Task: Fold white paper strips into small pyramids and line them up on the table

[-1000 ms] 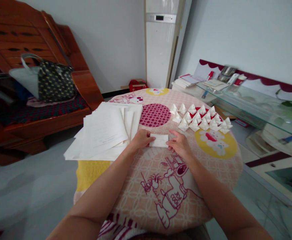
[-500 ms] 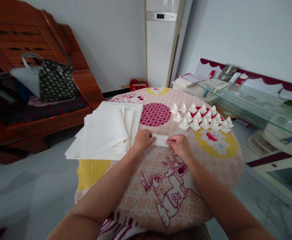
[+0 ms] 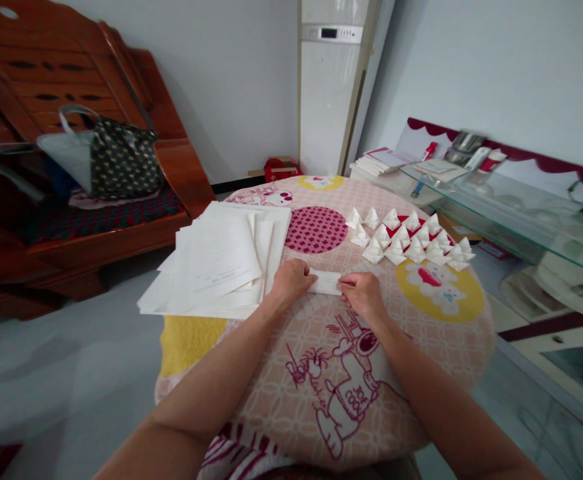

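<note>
The right hand, fingers spread a second ago, now pinches the small white folded-paper rectangle; the left hand grips its other end, steadying it over the round, pink-clothed bench.

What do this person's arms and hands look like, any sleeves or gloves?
The left arm and right arm are bare: no sleeve, watch or bracelet shows. The left hand and right hand are ungloved; rings can't be made out.

Behind the fingers, the wrists are bare and narrow; farther back from them, the uncovered forearms broaden, a crease crossing the left one.
</note>
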The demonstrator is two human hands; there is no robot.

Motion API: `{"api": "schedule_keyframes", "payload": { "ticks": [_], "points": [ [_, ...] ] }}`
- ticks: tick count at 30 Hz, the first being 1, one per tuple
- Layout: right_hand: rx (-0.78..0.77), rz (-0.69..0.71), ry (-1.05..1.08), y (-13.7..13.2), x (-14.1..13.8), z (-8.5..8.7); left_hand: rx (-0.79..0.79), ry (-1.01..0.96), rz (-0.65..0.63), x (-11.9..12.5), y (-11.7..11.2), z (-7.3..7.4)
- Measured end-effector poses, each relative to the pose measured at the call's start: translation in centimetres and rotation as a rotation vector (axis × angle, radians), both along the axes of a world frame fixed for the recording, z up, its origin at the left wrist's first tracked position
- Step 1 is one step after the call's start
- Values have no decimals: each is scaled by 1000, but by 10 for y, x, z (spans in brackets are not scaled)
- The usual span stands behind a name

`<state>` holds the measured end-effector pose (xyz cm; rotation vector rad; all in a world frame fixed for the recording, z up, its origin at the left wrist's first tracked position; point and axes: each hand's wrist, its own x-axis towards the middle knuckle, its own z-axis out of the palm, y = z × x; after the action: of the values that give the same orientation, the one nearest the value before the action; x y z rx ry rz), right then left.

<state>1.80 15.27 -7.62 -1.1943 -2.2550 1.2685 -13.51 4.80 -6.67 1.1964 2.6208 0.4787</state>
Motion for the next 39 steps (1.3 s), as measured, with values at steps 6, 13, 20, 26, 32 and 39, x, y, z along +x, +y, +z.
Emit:
{"api": "schedule_keyframes", "payload": {
  "ticks": [6, 13, 20, 26, 32, 39],
  "points": [
    [19, 3, -14, 1, -1, -2, -13, 18, 9, 2, 0, 0],
    [92, 23, -44, 2, -2, -2, -28, 32, 26, 4, 0, 1],
    [145, 44, -72, 4, -4, -4, -17, 37, 10, 1, -1, 0],
    [139, 35, -72, 3, -5, -2, -19, 22, 8, -1, -2, 1],
    [124, 27, -67, 1, -4, 1, -21, 21, 5, 0, -1, 2],
    [171, 60, -78, 3, -5, 1, 61, 37, 5, 3, -4, 3]
  ]
}}
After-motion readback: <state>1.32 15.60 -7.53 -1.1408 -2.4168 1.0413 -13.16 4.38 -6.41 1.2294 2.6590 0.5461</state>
